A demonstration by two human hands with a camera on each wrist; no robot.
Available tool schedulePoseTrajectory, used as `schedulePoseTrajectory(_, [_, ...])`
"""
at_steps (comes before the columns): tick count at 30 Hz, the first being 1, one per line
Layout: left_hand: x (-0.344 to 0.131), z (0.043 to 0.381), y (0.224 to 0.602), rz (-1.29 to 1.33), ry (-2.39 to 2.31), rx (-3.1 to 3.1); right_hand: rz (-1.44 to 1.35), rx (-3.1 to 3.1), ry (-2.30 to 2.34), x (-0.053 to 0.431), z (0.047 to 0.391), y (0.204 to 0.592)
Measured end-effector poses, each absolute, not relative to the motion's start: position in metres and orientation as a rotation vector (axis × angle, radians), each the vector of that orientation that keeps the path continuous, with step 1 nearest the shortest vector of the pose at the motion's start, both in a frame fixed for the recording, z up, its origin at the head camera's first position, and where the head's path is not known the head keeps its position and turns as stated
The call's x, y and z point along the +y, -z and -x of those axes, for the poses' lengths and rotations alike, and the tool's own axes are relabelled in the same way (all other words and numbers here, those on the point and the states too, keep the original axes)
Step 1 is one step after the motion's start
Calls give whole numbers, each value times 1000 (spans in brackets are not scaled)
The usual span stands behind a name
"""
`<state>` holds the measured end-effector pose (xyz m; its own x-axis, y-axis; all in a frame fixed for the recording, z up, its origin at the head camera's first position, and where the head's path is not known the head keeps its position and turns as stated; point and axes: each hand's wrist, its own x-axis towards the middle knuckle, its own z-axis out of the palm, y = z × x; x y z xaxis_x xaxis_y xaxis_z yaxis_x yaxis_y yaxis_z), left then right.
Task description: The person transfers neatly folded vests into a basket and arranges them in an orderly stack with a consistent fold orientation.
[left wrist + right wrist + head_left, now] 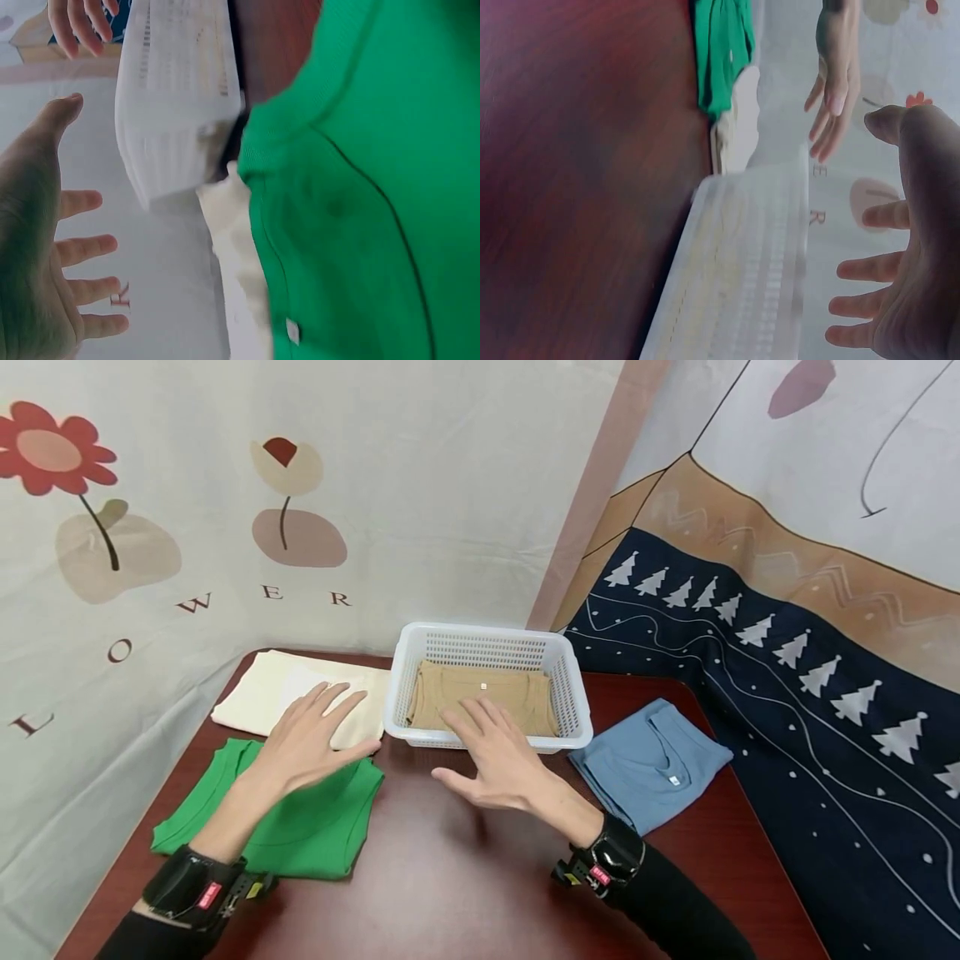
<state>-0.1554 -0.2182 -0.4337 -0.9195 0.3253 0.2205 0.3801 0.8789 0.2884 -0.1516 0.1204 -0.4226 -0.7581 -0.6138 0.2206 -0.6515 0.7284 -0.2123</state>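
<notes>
My left hand [311, 739], fingers spread and holding nothing, hovers over the green folded shirt [315, 827] and the edge of the cream folded cloth [255, 689]. In front of the white plastic basket [487, 635] is my right hand [498, 756], its fingers extended and its grasp empty. Inside the basket lies a folded tan shirt [510, 689] with a small label at its neck; the right fingertips overlap it in the head view. Both wrist views show the hands raised above the clothes and basket, apart from them.
A folded blue shirt [652, 764] lies on the right of the dark red-brown table [435, 893], beside the basket. Behind the table hangs a pale flower-print curtain [450, 510]. A navy tree-print cloth [757, 693] hangs along the right side.
</notes>
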Motion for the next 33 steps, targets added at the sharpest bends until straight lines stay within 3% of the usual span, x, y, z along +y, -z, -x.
schedulePoseTrajectory(33, [-333,113,472,187,517,-3008,-1459,-2723,-152,39,101,454])
